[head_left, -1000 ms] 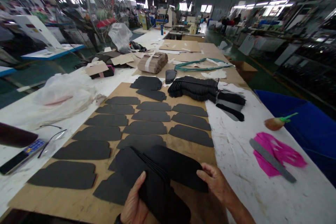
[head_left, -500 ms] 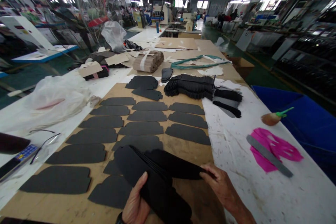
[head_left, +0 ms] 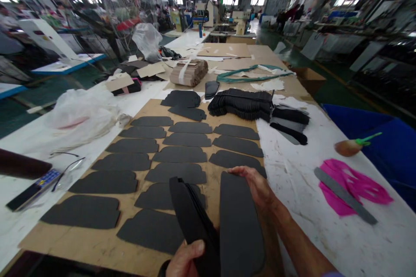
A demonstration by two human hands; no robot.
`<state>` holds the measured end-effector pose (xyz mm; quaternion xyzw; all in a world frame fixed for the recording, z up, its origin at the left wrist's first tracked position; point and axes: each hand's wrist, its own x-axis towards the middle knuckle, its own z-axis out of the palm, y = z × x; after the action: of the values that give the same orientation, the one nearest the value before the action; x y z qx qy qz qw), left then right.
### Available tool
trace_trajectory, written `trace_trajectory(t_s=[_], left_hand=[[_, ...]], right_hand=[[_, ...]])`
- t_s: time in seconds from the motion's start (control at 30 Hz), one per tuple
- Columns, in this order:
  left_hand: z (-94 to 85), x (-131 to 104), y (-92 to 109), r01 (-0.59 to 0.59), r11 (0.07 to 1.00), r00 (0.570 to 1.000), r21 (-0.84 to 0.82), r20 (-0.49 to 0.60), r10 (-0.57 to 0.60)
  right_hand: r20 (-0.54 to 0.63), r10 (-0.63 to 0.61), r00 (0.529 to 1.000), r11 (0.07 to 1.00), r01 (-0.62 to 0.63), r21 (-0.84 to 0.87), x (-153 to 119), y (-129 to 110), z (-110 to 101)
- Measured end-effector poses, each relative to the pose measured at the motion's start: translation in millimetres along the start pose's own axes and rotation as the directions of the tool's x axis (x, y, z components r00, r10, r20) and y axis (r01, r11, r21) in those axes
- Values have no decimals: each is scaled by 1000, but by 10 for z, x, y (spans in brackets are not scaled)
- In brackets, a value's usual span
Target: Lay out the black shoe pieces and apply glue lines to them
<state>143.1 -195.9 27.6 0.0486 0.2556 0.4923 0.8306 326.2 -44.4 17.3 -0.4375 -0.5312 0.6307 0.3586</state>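
Head view: flat black panel stack (head_left: 194, 216), six o'clock.
Left hand (head_left: 186, 257) clamps it, fingers closed; right hand (head_left: 256, 186), fingers bent, holds one rounded dark-grey panel (head_left: 241, 225) by its edge, five o'clock.

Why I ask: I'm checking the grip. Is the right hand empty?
No, the right hand holds a dark piece beside the stack in the left hand.

Left hand (head_left: 186, 258) partly beyond the bottom edge, partly out of sight behind the black stack (head_left: 195, 220)
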Motion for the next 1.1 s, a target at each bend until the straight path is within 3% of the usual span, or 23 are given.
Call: trace_trajectory(t_s=[0.2, 0.4, 0.57, 0.67, 0.77, 0.9, 1.0, 1.1], left_hand=[[-179, 58, -35, 50, 998, 998, -45, 36, -49], [-310, -75, 85, 13, 992, 992, -128, -122, -29], [-356, -109, 171, 9, 991, 973, -133, -229, -40], [-373, -129, 216, 17, 991, 970, -134, -240, -49], [-389, -155, 250, 21, 989, 970, -143, -236, -55], [-416, -159, 299, 24, 987, 982, -158, -183, -53], [-445, -124, 344, 24, 987, 990, -158, -137, -46], [-458, -68, 377, -10, 992, 994, -124, -110, -4]], right_hand=[[259, 89, 962, 955, -8, -297, 268, 158, -9], [477, 59, 877, 754, 274, -597, 670, -8, -79], [611, 140, 779, 570, 441, -693, 906, -27, 80], [641, 156, 752, 485, 507, -712, 951, 2, 189], [635, 143, 759, 413, 538, -735, 940, 5, 282], [565, 102, 819, 376, 494, -784, 883, -50, 361], [468, 59, 882, 427, 401, -810, 756, -136, 409], [385, 67, 921, 557, 285, -780, 474, -218, 498]])
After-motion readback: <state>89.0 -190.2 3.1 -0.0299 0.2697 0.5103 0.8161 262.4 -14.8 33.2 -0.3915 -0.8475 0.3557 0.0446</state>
